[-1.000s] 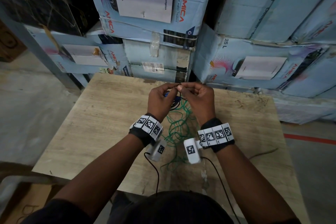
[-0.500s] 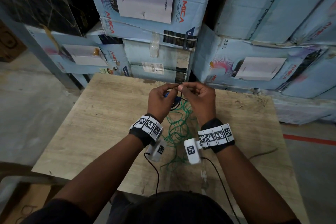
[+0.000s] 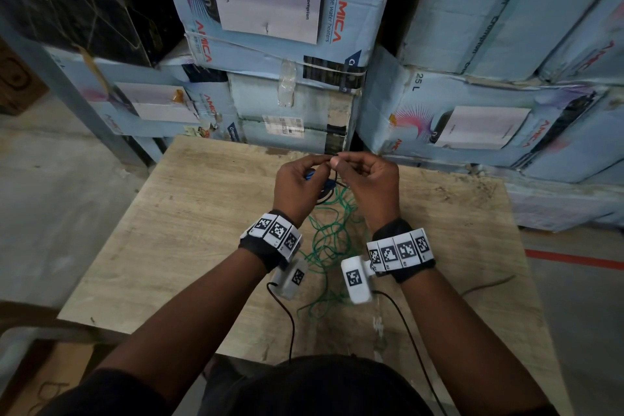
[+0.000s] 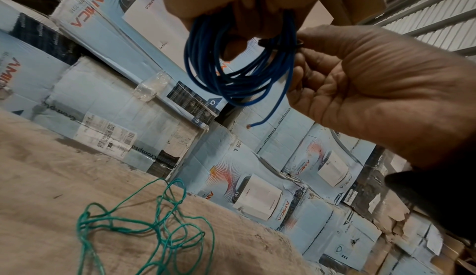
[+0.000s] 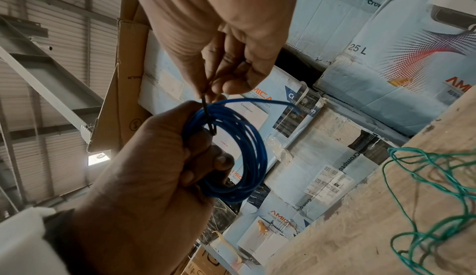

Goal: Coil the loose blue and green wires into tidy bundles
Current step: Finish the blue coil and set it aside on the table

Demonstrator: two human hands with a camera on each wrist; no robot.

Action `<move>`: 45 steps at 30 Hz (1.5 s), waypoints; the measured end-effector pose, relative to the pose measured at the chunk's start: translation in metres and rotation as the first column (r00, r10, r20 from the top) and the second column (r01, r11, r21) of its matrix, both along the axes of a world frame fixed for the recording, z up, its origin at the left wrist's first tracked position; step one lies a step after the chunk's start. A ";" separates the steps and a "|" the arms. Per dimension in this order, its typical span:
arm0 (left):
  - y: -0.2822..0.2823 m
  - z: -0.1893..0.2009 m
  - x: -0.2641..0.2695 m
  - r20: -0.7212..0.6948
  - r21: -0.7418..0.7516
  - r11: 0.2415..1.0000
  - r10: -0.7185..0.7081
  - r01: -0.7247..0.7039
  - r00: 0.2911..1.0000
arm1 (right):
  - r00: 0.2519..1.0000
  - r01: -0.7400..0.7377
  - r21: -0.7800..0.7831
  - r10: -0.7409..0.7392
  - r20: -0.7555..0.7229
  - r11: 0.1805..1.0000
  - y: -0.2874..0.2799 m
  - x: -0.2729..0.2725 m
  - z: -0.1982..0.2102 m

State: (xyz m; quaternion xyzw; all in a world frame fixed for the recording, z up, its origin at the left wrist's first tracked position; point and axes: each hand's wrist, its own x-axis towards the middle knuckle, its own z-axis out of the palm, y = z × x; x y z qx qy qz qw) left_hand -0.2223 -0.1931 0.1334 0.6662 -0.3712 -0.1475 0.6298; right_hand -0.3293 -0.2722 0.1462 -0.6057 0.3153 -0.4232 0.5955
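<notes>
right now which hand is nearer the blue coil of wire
Left. The left hand grips the blue coil itself; the right hand is just beside it, its fingers pinching a thin black tie looped round the coil.

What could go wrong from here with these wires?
The black tie pinched by the right hand looks unfastened; if it slips, the blue coil gripped by the left hand could spring apart. The coil's free end may unwind. The green wire lies tangled on the table and could knot.
</notes>
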 end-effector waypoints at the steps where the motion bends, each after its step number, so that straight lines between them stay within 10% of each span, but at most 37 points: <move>1: 0.000 -0.001 0.000 0.002 0.004 1.000 0.004 -0.004 1.000 | 1.000 -0.002 0.000 0.002 -0.001 1.000 0.000 0.000 0.001; 27: 0.001 -0.004 0.006 0.094 0.062 0.998 -0.015 0.010 0.995 | 0.974 -0.200 0.007 0.200 -0.106 0.980 -0.010 -0.010 0.004; 35: 0.001 -0.006 0.001 0.023 0.069 0.994 -0.091 0.090 0.996 | 0.913 -0.280 -0.608 0.010 -0.408 0.743 -0.020 -0.016 0.011; 45: 0.009 0.001 0.003 -0.243 0.075 0.974 -0.188 0.212 0.952 | 0.894 -0.300 -0.605 -0.005 -0.448 0.738 -0.022 -0.017 0.005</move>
